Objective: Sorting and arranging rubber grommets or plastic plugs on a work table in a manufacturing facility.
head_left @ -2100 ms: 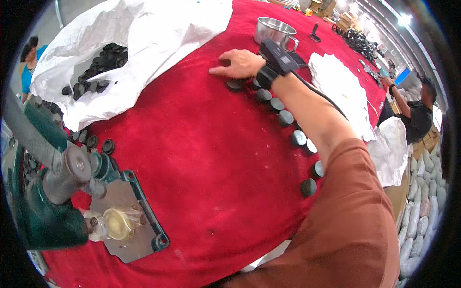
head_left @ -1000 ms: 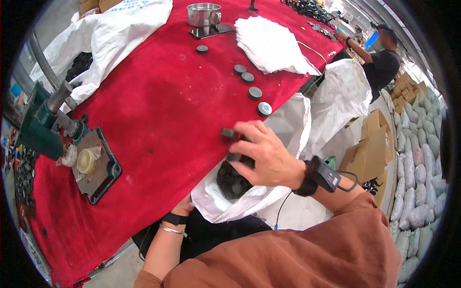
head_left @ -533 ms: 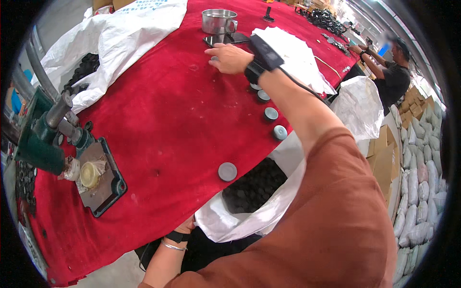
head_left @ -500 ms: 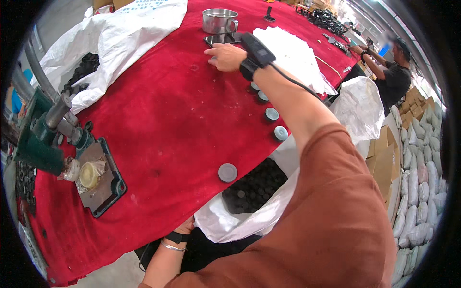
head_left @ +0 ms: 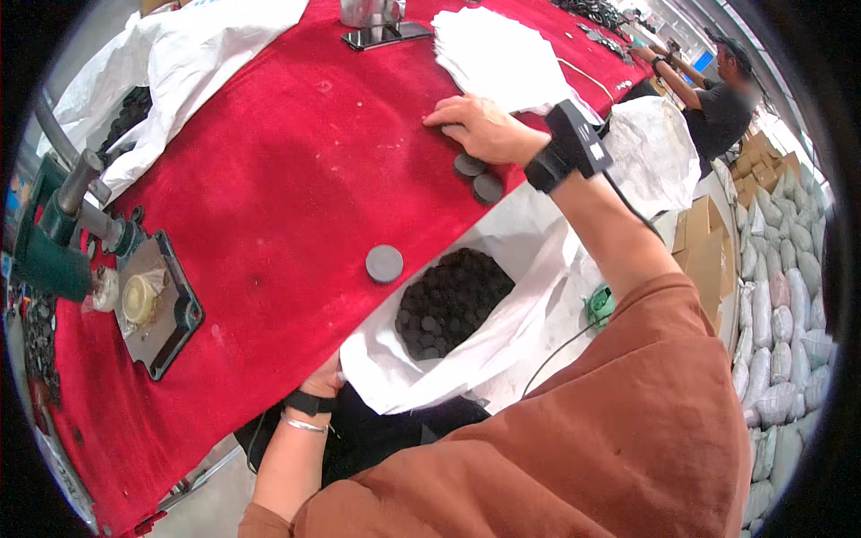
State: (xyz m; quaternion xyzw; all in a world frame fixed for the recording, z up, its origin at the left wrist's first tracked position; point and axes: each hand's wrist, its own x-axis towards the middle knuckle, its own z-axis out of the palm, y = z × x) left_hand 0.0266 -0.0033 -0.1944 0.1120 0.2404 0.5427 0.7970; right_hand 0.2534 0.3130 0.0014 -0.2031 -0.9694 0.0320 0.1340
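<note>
Half a second ago my right hand [head_left: 484, 128] was far up by the metal cup; now it lies flat, fingers spread, on discs [head_left: 478, 176] at the cloth's [head_left: 269, 179] edge. Left hand [head_left: 325, 378] pinches the bag [head_left: 466, 359] (keep it wide open); sweep gently.

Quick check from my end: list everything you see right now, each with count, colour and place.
Table cloth: one, red, covers the table.
Loose discs: three seen, dark grey; one alone mid-cloth, two at the right hand.
Open bag of discs: one, white, black discs inside, at the table's near edge.
Press machine: one, green, left edge.
Base plate: one, dark, beside the press.
White sacks: several, top left and top middle.
Co-worker: one, dark shirt, far right.
Right hand: flat on discs, black wrist device.
Left hand: grips the bag's edge, mostly hidden.
</note>
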